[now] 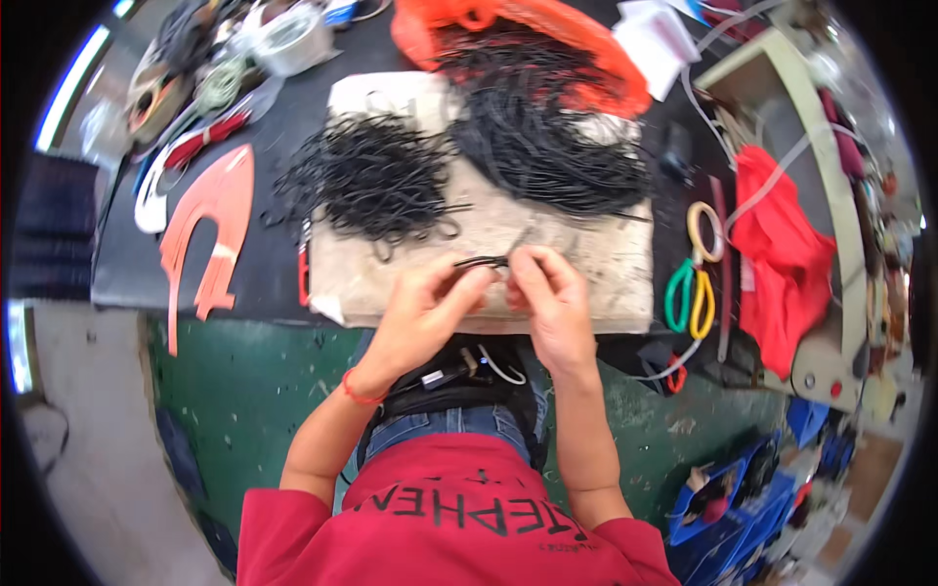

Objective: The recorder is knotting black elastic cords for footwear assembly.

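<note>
Green floor shows below the dark table, which carries a pale board. Above the board's near part, a black cord has its long axis running left-right; left hand and right hand both pinch it.

Your left hand and right hand pinch a black cord between them, over a pale board on the tabletop. Beyond your left hand lies a loose pile of black strands; beyond your right hand, a black bundle against an orange bag. Scissors lie right of your right hand.
</note>
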Tool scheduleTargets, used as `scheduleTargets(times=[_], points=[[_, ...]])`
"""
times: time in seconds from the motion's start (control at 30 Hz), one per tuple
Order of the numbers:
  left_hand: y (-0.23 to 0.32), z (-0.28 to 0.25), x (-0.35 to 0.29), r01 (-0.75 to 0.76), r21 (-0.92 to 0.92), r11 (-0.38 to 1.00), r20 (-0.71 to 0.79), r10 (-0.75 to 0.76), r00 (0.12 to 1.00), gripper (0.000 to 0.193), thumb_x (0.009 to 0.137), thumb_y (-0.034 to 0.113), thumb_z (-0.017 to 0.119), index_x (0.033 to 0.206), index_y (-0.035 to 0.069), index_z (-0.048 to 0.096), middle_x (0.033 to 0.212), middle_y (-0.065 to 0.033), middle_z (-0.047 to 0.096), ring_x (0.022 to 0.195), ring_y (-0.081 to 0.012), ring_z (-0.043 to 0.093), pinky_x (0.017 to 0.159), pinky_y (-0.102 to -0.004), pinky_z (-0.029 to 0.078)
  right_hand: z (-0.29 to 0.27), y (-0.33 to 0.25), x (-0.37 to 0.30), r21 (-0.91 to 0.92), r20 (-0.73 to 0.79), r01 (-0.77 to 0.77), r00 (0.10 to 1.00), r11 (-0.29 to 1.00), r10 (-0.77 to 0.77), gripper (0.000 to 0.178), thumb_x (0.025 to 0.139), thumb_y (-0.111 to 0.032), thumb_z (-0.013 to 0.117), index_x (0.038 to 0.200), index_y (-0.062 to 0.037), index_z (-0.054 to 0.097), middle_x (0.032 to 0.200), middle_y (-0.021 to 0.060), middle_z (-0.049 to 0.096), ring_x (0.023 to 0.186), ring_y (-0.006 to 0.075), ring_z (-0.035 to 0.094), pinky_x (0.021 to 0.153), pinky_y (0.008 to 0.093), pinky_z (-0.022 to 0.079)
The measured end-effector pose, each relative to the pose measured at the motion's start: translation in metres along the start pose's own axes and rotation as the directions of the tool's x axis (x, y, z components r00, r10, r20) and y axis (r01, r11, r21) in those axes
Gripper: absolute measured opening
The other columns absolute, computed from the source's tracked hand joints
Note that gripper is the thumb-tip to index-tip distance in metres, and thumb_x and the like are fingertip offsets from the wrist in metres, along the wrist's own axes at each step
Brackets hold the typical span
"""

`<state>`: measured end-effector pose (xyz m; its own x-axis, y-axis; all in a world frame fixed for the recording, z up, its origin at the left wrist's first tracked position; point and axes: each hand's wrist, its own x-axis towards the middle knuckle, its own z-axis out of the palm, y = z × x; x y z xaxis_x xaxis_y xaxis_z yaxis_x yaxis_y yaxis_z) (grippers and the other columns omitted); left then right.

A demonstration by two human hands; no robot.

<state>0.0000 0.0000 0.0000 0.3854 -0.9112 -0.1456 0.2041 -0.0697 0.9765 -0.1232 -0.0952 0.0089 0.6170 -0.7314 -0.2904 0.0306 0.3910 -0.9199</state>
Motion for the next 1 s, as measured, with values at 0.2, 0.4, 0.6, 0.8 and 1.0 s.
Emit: scheduleTargets(times=[0.2,0.4,0.6,0.8,1.0], points=[[0.006,-0.022,0.003,0.019,-0.021,1.000,0.008,-0.019,1.000,0.017,0.088,0.012,0.056,0.098,-0.001,0.059,0.079,-0.0001,0.057,0.072,-0.0055,0.053,0.064,-0.0200,0.045,0.025,0.010,0.007,0.049,0.034,0.119,0.992,0.992,-0.121,0.013,0.085,-0.014,0.061,0.089,-0.0018,0.060,0.072,-0.0024,0.055,0.062,0.0028,0.046,0.055,0.0174,0.037],[0.002,-0.021,0.002,0.043,-0.069,0.997,-0.007,-0.044,0.999,0.016,0.087,0.012,0.057,0.097,0.000,0.059,0.077,0.0009,0.057,0.071,-0.0050,0.051,0.063,-0.0195,0.043,0.021,0.012,0.006,0.055,0.004,0.067,0.998,0.996,-0.067,0.012,0.086,-0.010,0.059,0.092,0.0000,0.060,0.077,-0.0018,0.056,0.068,0.0031,0.048,0.061,0.0177,0.039],[0.004,-0.016,0.000,-0.015,0.040,0.999,-0.056,0.017,0.998,0.017,0.088,0.015,0.056,0.092,-0.001,0.060,0.075,0.0007,0.057,0.066,-0.0036,0.049,0.059,-0.0197,0.041,0.027,0.005,0.000,-0.111,0.032,0.127,0.992,0.986,-0.124,0.013,0.086,-0.008,0.059,0.094,0.0017,0.059,0.081,-0.0004,0.058,0.074,0.0043,0.051,0.067,0.0189,0.041],[0.000,-0.008,-0.003,0.019,-0.073,0.997,-0.161,-0.030,0.987,0.018,0.088,0.016,0.054,0.087,0.000,0.061,0.063,0.0043,0.051,0.056,-0.0011,0.043,0.047,-0.0182,0.034,0.031,0.008,-0.004,-0.211,0.050,0.167,0.986,0.963,-0.161,0.014,0.088,-0.007,0.055,0.097,0.0027,0.058,0.085,0.0014,0.058,0.078,0.0046,0.051,0.070,0.0196,0.041],[0.001,-0.010,-0.004,0.003,-0.104,0.995,-0.146,-0.019,0.989,0.018,0.089,0.017,0.054,0.092,0.001,0.062,0.066,0.0038,0.053,0.057,-0.0010,0.043,0.049,-0.0177,0.034,0.028,0.007,-0.003,-0.072,0.085,0.152,0.986,0.986,-0.146,0.014,0.089,-0.008,0.054,0.098,0.0019,0.058,0.087,0.0013,0.058,0.080,0.0045,0.051,0.071,0.0197,0.040]])
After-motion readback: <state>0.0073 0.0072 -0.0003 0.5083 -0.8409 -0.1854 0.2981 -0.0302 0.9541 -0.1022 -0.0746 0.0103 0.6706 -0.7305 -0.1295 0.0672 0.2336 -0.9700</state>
